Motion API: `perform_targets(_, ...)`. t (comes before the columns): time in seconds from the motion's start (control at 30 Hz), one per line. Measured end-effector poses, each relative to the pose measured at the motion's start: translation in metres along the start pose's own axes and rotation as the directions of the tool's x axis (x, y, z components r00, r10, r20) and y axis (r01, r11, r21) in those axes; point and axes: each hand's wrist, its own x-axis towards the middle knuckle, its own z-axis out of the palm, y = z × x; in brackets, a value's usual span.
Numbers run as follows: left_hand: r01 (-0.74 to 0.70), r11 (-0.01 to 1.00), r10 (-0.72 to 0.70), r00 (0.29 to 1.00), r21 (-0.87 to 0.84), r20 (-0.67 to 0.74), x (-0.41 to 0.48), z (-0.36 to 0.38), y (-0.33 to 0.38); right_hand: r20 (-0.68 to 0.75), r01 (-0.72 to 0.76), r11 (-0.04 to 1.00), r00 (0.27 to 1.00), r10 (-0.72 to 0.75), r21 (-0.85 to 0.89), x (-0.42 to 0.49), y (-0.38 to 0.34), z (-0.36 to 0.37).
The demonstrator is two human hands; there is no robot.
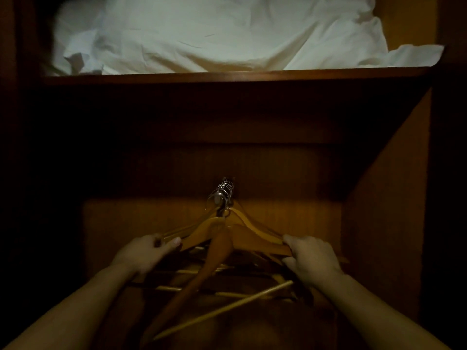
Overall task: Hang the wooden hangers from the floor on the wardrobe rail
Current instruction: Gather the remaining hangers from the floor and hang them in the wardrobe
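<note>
Left hand [149, 253]: I see it curled round the light-brown wooden hangers [252, 238] — at the left ends.
Right hand [310, 258]: it grips the right ends.

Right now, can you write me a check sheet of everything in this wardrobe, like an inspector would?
Surface: wooden shelf above the hanging space; the floor is not in view.
Job's things: a bunch of wooden hangers hangs by metal hooks crowded close together; one tilted hanger swings out of line towards the camera.
Clutter: crumpled white bedding lies on the shelf.
Hands: left hand grips the hangers' left ends; right hand grips their right ends.
Cables: nothing seen.
Surroundings: wooden back panel and side wall of the wardrobe; the light is dim.
</note>
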Motion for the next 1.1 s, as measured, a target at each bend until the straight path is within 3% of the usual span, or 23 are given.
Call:
perform_targets(0.13, -0.143, 0.987, 0.126, 0.97, -0.068, -0.21, -0.008, -0.006, 0.011, -0.01, -0.068, 0.998, 0.998, 0.068, -0.002, -0.001, 0.003, -0.009)
perform_targets(0.23, -0.29, 0.951, 0.254, 0.931, -0.105, -0.263, -0.014, -0.012, 0.023, -0.017, -0.1, 0.995, 0.995, 0.1, 0.001, 0.0, 0.001, -0.012)
perform_targets(0.53, -0.388, 0.91, 0.402, 0.912, 0.146, -0.078, -0.017, 0.005, 0.02, 0.011, -0.124, 0.992, 0.992, 0.124, 0.023, 0.009, -0.014, -0.002)
perform_targets(0.77, -0.42, 0.813, 0.464, 0.886, 0.404, -0.012, -0.019, 0.021, 0.018, -0.01, -0.123, 0.992, 0.992, 0.123, -0.018, 0.004, -0.02, 0.008)
perform_targets(1.1, -0.388, 0.85, 0.44, 0.895, 0.356, -0.076, -0.016, 0.032, 0.006, -0.001, -0.076, 0.991, 0.997, 0.076, -0.11, -0.004, -0.035, 0.021)
